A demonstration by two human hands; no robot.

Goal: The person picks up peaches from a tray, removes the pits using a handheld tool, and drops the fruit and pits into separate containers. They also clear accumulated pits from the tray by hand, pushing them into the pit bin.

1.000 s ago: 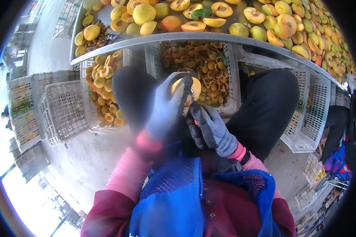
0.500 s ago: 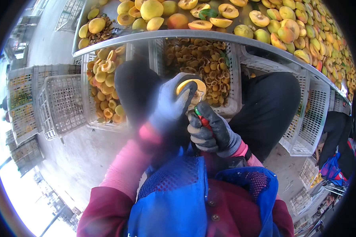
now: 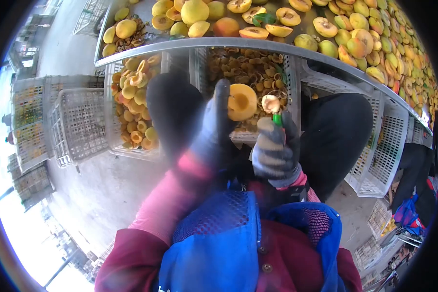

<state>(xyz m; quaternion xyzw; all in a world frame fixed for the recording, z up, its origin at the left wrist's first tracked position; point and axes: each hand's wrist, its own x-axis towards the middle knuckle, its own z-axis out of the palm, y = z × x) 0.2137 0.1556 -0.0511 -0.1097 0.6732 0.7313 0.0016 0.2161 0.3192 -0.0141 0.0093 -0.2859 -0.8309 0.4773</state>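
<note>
My left hand [image 3: 213, 119], in a grey-and-black work glove, is closed on a halved yellow peach [image 3: 242, 102]. The peach's cut face is turned up and shows a hollow in the middle. To its right, my gloved right hand [image 3: 276, 153] grips a pitting tool [image 3: 277, 119] by its handle, of which a green end shows. A pale brown piece, looking like a peach pit with flesh on it [image 3: 270, 103], sits at the tool's tip, apart from the peach half. The blade itself is hidden.
Between my knees stands a crate [image 3: 292, 92] of brown pits and scraps. Left of it, another crate [image 3: 113, 138] holds peach halves. A metal-edged table [image 3: 180, 44] heaped with peaches crosses in front. Stacked crates [image 3: 82, 124] stand at far left; a person's leg [image 3: 413, 163] shows at right.
My hands have drawn apart. The right hand has moved right with the tool, carrying the pit-like piece out of the peach half, and the half now faces up.
</note>
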